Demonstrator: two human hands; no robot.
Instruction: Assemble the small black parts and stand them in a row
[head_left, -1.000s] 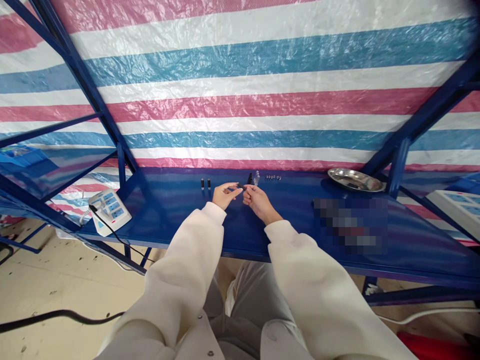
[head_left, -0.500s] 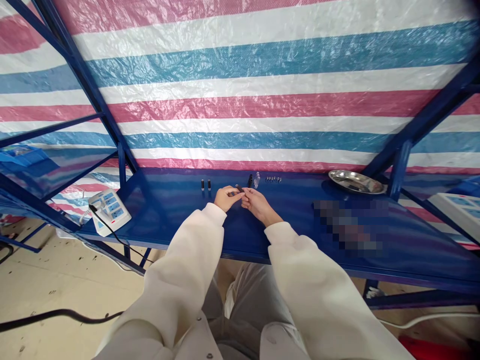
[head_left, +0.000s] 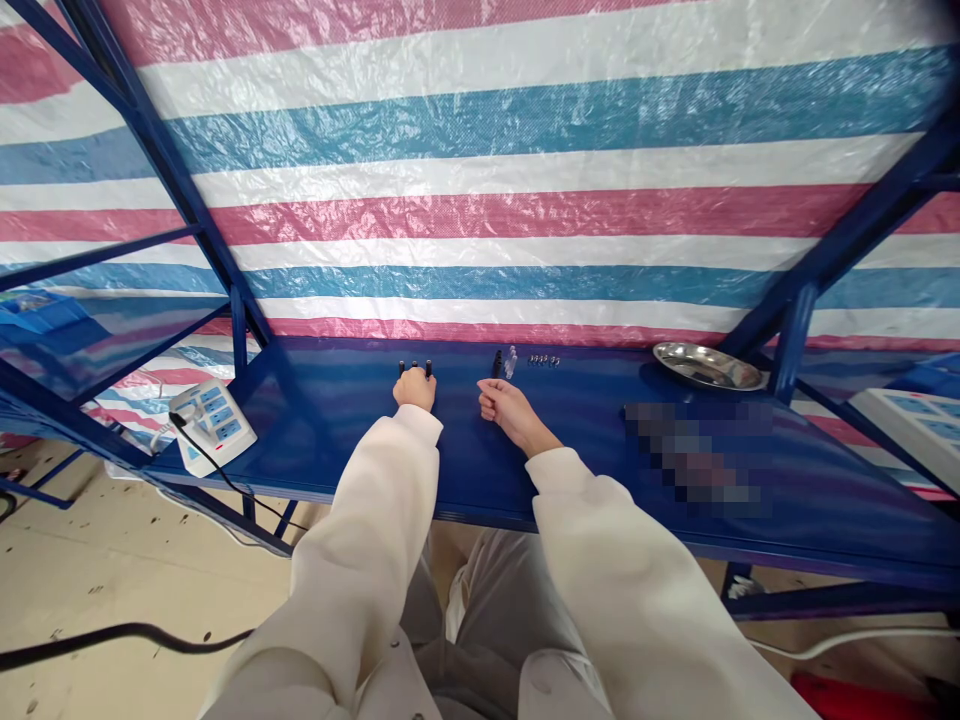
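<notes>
My left hand (head_left: 415,388) is reached out to a short row of small black cylinders (head_left: 414,367) that stand upright on the blue metal shelf (head_left: 337,430). Its fingers are curled at the rightmost cylinder (head_left: 429,368). My right hand (head_left: 504,405) rests on the shelf a little to the right, fingers curled in with nothing visible in them. Just behind it stand a small black part (head_left: 496,362) and a small clear part (head_left: 512,358), and a row of tiny metal pieces (head_left: 545,359) lies further right.
A shallow metal dish (head_left: 709,366) sits at the back right by a blue upright post (head_left: 787,340). A white power strip (head_left: 210,420) with a black cable lies at the shelf's left corner. A striped tarp (head_left: 480,200) closes the back.
My hands, which met over a small black piece, have parted. The left hand carried it left to the two standing cylinders; the right hand dropped to the shelf.
</notes>
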